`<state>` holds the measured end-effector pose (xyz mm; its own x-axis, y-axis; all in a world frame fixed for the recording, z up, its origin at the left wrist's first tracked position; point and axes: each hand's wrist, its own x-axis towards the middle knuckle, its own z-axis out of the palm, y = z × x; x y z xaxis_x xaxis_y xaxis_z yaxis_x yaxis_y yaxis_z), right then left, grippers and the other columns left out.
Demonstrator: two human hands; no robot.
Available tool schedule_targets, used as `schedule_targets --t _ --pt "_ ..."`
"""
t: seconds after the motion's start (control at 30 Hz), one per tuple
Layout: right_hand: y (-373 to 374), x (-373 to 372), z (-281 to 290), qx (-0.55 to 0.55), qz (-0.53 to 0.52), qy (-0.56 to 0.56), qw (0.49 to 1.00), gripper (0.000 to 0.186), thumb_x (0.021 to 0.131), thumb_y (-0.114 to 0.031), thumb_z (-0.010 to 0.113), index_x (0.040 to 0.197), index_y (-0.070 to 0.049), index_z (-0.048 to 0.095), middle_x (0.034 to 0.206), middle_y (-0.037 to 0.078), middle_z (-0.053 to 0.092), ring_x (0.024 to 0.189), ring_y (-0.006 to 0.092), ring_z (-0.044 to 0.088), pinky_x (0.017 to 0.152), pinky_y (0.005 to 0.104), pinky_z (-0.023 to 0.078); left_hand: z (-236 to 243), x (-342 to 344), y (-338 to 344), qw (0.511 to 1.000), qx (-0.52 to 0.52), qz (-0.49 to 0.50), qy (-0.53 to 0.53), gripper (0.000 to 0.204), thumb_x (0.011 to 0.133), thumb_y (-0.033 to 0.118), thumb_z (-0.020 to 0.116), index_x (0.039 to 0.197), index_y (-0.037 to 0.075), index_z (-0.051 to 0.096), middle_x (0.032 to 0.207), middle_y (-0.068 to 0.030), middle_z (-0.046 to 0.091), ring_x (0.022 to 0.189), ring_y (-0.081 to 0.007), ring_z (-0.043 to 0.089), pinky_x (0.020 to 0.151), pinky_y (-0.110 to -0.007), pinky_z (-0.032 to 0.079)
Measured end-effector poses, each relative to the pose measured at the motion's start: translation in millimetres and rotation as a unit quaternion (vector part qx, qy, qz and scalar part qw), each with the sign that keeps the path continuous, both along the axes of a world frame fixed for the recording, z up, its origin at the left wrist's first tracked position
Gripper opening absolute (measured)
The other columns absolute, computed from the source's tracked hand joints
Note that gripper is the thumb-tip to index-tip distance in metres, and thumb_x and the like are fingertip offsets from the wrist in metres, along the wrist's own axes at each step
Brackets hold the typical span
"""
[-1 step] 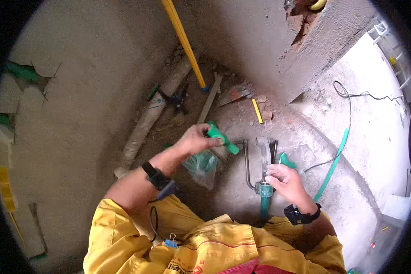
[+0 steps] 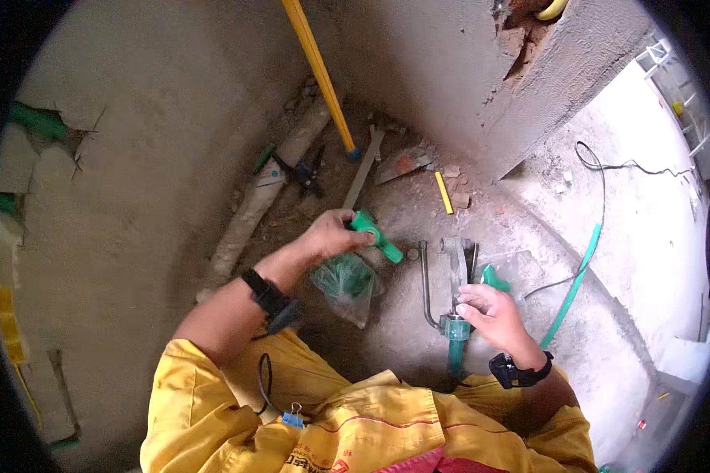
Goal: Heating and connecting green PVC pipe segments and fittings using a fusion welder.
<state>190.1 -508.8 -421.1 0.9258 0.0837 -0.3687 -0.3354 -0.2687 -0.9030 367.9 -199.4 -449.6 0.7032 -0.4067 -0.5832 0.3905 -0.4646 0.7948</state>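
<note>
My left hand (image 2: 327, 236) pinches a green plastic pipe fitting (image 2: 376, 236) with a round opening in its middle, held up in the air over the floor. Below it lies a clear plastic bag (image 2: 345, 288) with green pieces inside. My right hand (image 2: 489, 307) has its fingers curled against the neck of a pipe welding tool (image 2: 457, 327), which has a green body, a flat metal plate and bent metal legs. Part of the tool's neck is hidden by my fingers. Just beyond my right hand, another green fitting (image 2: 493, 277) lies by a clear sheet.
A plastic-wrapped pipe (image 2: 268, 189) runs along the left wall beside a black tool (image 2: 301, 175). A yellow pole (image 2: 321, 75) leans in the corner. Rubble (image 2: 406, 163) and a yellow strip (image 2: 444, 193) lie ahead. At right are a green pipe (image 2: 573, 284) and a black cable (image 2: 605, 197).
My left hand has shifted slightly left with the green fitting, which is tilted a little differently. My right hand stays at the welding tool.
</note>
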Motion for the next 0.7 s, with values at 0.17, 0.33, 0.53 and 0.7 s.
schedule_targets --t 0.17,0.33,0.53,0.7 --pt "8 -3 -5 -0.002 0.036 0.017 0.999 0.034 0.084 -0.012 0.069 0.114 0.001 0.061 0.096 0.012 0.069 0.084 0.0149 0.065 0.072 0.0283 0.052 -78 33 30 0.992 0.041 0.064 0.104 0.027 0.08 0.022 0.075 0.096 0.004 0.062 0.082 -0.0031 0.062 0.068 -0.0124 0.057 0.059 -0.027 0.048" --pt "12 -9 0 -0.063 0.105 0.019 0.992 0.036 0.082 -0.015 0.07 0.112 0.002 0.062 0.098 0.015 0.068 0.083 0.02 0.067 0.071 0.0309 0.053 -149 13 9 0.976 0.005 0.127 0.177 0.03 0.081 0.026 0.075 0.096 0.004 0.061 0.078 -0.0061 0.059 0.066 -0.0159 0.056 0.06 -0.031 0.048" --pt "17 -10 6 -0.076 0.122 0.013 0.99 0.034 0.081 -0.016 0.071 0.109 0.002 0.063 0.1 0.015 0.068 0.083 0.022 0.068 0.071 0.0321 0.053 -180 19 56 0.976 0.145 0.081 -0.144 0.044 0.084 0.034 0.068 0.11 0.0 0.059 0.095 -0.0181 0.066 0.088 -0.032 0.064 0.077 -0.043 0.049" --pt "19 -4 8 -0.077 0.106 0.021 0.991 0.033 0.081 -0.015 0.071 0.108 0.002 0.063 0.099 0.015 0.069 0.084 0.0212 0.068 0.072 0.0315 0.053 -170 -24 131 0.932 0.231 0.059 -0.271 0.033 0.089 0.023 0.057 0.114 0.002 0.059 0.115 -0.0218 0.061 0.102 -0.0389 0.06 0.09 -0.043 0.047"
